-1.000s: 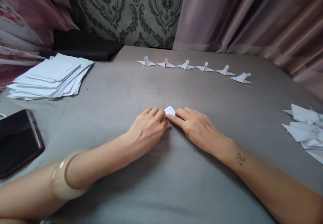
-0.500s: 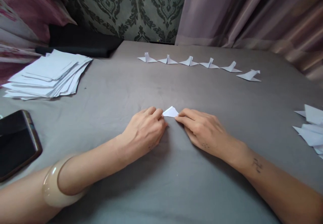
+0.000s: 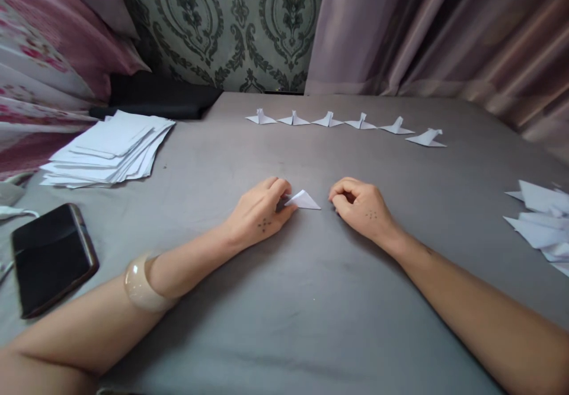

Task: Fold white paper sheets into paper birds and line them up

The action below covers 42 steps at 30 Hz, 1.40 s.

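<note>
In the middle of the gray cloth [image 3: 306, 324] sits a small folded paper triangle [image 3: 306, 200], white and crisp, its peak pointing away from the person and one sharp corner reaching toward the right. The left hand [image 3: 262, 208] pinches its left end between thumb and fingers, while the right hand [image 3: 362, 208] is loosely curled in on itself, just beside that free corner and apart from it. The paper's left end is hidden by the gripping fingers, and how many layers it has is hard to make out; the right hand's inner fingertips are tucked from sight. At the right border, a pile of folded papers [image 3: 540, 229] is cut off, and at the bottom edge only a sliver of a dark object [image 3: 118, 392] shows. A broad stretch of cloth runs from the hands to six origami birds [image 3: 329, 120] lined up near the far edge, with more of it rightward to the pile and leftward to the paper stack [image 3: 106, 152] and smartphone [image 3: 53, 258].
</note>
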Each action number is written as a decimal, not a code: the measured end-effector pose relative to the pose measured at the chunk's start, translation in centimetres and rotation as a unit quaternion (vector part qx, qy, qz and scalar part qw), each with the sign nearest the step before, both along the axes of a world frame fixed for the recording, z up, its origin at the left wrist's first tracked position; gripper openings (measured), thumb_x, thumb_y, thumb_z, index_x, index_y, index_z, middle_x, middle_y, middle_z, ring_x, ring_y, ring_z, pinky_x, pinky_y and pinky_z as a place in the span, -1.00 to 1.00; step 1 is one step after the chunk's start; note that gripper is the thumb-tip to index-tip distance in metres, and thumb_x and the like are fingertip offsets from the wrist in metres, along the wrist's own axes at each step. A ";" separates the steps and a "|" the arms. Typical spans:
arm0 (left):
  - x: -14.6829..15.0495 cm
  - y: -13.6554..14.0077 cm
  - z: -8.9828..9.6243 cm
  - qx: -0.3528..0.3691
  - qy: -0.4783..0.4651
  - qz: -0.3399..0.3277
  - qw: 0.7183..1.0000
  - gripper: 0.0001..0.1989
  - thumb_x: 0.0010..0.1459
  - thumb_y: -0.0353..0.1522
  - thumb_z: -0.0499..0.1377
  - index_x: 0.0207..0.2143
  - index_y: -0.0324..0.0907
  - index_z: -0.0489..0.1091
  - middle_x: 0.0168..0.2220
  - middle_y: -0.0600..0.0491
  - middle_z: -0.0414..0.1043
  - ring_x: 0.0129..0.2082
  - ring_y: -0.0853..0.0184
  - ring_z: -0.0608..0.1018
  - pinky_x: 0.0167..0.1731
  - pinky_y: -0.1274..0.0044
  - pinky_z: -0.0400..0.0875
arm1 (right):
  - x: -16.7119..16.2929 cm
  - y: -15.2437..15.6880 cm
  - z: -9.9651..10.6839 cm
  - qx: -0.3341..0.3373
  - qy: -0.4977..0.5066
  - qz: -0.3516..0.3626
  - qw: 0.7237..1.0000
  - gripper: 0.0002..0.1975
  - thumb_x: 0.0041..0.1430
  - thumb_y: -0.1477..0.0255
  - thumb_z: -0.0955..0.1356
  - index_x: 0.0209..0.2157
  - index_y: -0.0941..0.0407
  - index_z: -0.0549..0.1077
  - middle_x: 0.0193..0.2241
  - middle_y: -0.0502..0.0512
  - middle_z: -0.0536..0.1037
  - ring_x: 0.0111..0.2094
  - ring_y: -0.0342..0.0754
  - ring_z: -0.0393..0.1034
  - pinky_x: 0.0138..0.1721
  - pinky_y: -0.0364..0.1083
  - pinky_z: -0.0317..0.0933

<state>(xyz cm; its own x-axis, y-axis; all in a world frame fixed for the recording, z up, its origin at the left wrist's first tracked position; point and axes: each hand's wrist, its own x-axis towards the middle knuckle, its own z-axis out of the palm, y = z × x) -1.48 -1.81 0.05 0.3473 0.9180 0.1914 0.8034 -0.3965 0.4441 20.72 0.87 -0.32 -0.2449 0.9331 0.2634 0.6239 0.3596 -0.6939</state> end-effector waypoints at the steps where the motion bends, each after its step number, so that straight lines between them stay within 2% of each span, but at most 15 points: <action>1: 0.0 0.0 0.0 -0.002 -0.014 -0.008 1.000 -0.87 0.18 -0.34 0.11 -0.21 -0.14 0.30 -0.27 0.06 0.36 -0.33 0.35 0.43 -0.34 0.51 0.34 | 0.0 0.1 -0.1 -0.006 0.006 -0.003 1.000 -0.84 -0.02 0.55 0.24 -0.58 0.11 0.40 -0.49 0.01 0.49 -0.54 -0.17 0.26 -0.44 -0.13 0.14; 5: 0.1 0.3 0.0 -0.033 -0.068 -0.026 0.997 -0.94 0.17 -0.36 0.13 -0.32 -0.16 0.37 -0.22 0.03 0.37 -0.36 0.40 0.45 -0.33 0.53 0.39 | -0.2 0.2 -0.2 -0.014 0.021 -0.002 1.000 -0.86 -0.04 0.54 0.25 -0.54 0.12 0.43 -0.49 0.00 0.49 -0.55 -0.19 0.24 -0.45 -0.13 0.13; 7: 0.1 0.2 0.1 -0.023 -0.085 -0.028 0.996 -0.93 0.17 -0.36 0.14 -0.36 -0.17 0.39 -0.15 0.00 0.41 -0.38 0.42 0.47 -0.34 0.55 0.42 | -0.3 0.2 -0.2 -0.051 0.045 -0.017 0.998 -0.88 -0.03 0.52 0.27 -0.49 0.12 0.45 -0.57 -0.03 0.45 -0.58 -0.19 0.23 -0.48 -0.14 0.13; 9: 0.2 0.0 0.3 0.043 -0.091 -0.013 0.995 -0.91 0.20 -0.37 0.11 -0.32 -0.15 0.40 -0.05 -0.03 0.43 -0.30 0.39 0.52 -0.30 0.55 0.45 | -0.5 0.2 0.1 -0.106 0.102 -0.032 0.989 -0.89 0.03 0.46 0.30 -0.42 0.13 0.47 -0.59 -0.04 0.45 -0.61 -0.19 0.24 -0.53 -0.15 0.14; 12: 0.2 -0.5 0.4 0.206 -0.080 0.040 0.974 -0.85 0.27 -0.37 0.06 -0.21 -0.12 0.42 0.00 -0.07 0.46 -0.06 0.28 0.53 -0.07 0.44 0.44 | -0.9 -0.1 1.0 -0.164 0.213 -0.017 0.963 -0.76 0.16 0.24 0.31 -0.33 0.15 0.45 -0.42 0.09 0.55 -0.52 -0.15 0.38 -0.52 -0.15 0.24; 16: 0.1 -0.9 0.2 0.272 -0.061 0.031 0.960 -0.83 0.29 -0.39 0.04 -0.16 -0.11 0.42 -0.02 -0.07 0.50 -0.06 0.28 0.56 -0.04 0.44 0.44 | -1.9 -1.3 2.2 -0.244 0.330 0.064 0.909 -0.57 0.19 0.04 0.29 -0.20 0.15 0.39 -0.23 0.24 0.58 -0.31 -0.04 0.51 -0.39 -0.09 0.37; 21: 0.3 -1.1 0.1 0.252 -0.053 0.005 0.966 -0.81 0.30 -0.40 0.02 -0.13 -0.10 0.40 -0.07 -0.06 0.52 -0.08 0.29 0.56 -0.02 0.44 0.43 | -3.1 -2.5 2.7 -0.295 0.384 0.079 0.871 -0.70 0.06 0.31 0.43 -0.19 0.12 0.38 -0.29 0.12 0.59 -0.34 -0.06 0.52 -0.39 -0.11 0.35; 24: 0.8 -1.2 0.5 0.209 -0.097 0.002 0.973 -0.83 0.27 -0.39 0.06 -0.15 -0.12 0.40 -0.10 -0.04 0.52 -0.10 0.30 0.55 -0.03 0.44 0.43 | -3.2 -2.3 2.4 -0.274 0.397 0.055 0.874 -0.73 -0.02 0.47 0.42 -0.22 0.13 0.39 -0.36 0.07 0.57 -0.38 -0.11 0.49 -0.41 -0.14 0.31; 27: 1.3 -1.3 0.8 0.092 -0.217 0.016 0.972 -0.83 0.20 -0.34 0.14 -0.16 -0.16 0.41 -0.15 -0.05 0.52 -0.18 0.30 0.55 -0.08 0.43 0.44 | -3.2 -1.9 2.0 -0.230 0.381 0.045 0.894 -0.72 -0.04 0.51 0.38 -0.21 0.14 0.37 -0.38 0.05 0.55 -0.38 -0.13 0.45 -0.40 -0.15 0.29; 29: 1.5 -1.1 0.9 -0.030 -0.338 0.036 0.940 -0.79 0.17 -0.29 0.19 -0.16 -0.18 0.42 -0.19 -0.03 0.52 -0.22 0.32 0.54 -0.12 0.45 0.44 | -3.2 -1.9 1.7 -0.189 0.360 0.048 0.912 -0.72 -0.03 0.49 0.38 -0.20 0.13 0.37 -0.36 0.05 0.54 -0.37 -0.13 0.43 -0.38 -0.13 0.28; 31: 1.5 -0.8 0.9 -0.140 -0.452 0.052 0.879 -0.78 0.13 -0.27 0.24 -0.19 -0.19 0.44 -0.23 0.02 0.51 -0.27 0.37 0.53 -0.17 0.50 0.43 | -3.2 -2.0 1.5 -0.144 0.344 0.060 0.926 -0.72 -0.03 0.47 0.38 -0.21 0.14 0.37 -0.34 0.06 0.53 -0.37 -0.13 0.41 -0.33 -0.10 0.29; 34: 1.5 -0.4 0.8 -0.236 -0.564 0.063 0.789 -0.78 0.01 -0.35 0.34 -0.27 -0.20 0.45 -0.31 0.09 0.49 -0.40 0.49 0.48 -0.28 0.60 0.41 | -3.3 -2.4 1.3 -0.113 0.334 0.082 0.932 -0.72 0.00 0.46 0.39 -0.19 0.13 0.38 -0.32 0.04 0.52 -0.36 -0.14 0.40 -0.26 -0.09 0.30; 36: 1.6 -0.3 0.8 -0.273 -0.604 0.065 0.746 -0.76 -0.05 -0.41 0.38 -0.29 -0.22 0.46 -0.35 0.11 0.48 -0.46 0.53 0.46 -0.34 0.64 0.39 | -3.3 -2.5 1.3 -0.117 0.339 0.098 0.928 -0.74 0.02 0.44 0.39 -0.19 0.13 0.38 -0.31 0.04 0.50 -0.34 -0.15 0.40 -0.26 -0.09 0.30; 39: 1.8 -0.3 0.9 -0.304 -0.630 0.058 0.712 -0.73 -0.09 -0.45 0.40 -0.29 -0.26 0.47 -0.39 0.10 0.48 -0.46 0.53 0.46 -0.36 0.66 0.38 | -3.2 -2.5 1.5 -0.132 0.351 0.110 0.921 -0.77 0.06 0.38 0.40 -0.23 0.14 0.39 -0.34 0.04 0.48 -0.35 -0.15 0.40 -0.30 -0.11 0.30; 42: 1.9 -0.4 1.0 -0.314 -0.638 0.052 0.701 -0.71 -0.10 -0.46 0.41 -0.28 -0.28 0.46 -0.40 0.07 0.48 -0.45 0.52 0.47 -0.37 0.67 0.37 | -3.1 -2.3 1.6 -0.145 0.361 0.107 0.915 -0.78 0.08 0.31 0.41 -0.29 0.12 0.38 -0.40 0.01 0.47 -0.41 -0.15 0.39 -0.41 -0.13 0.28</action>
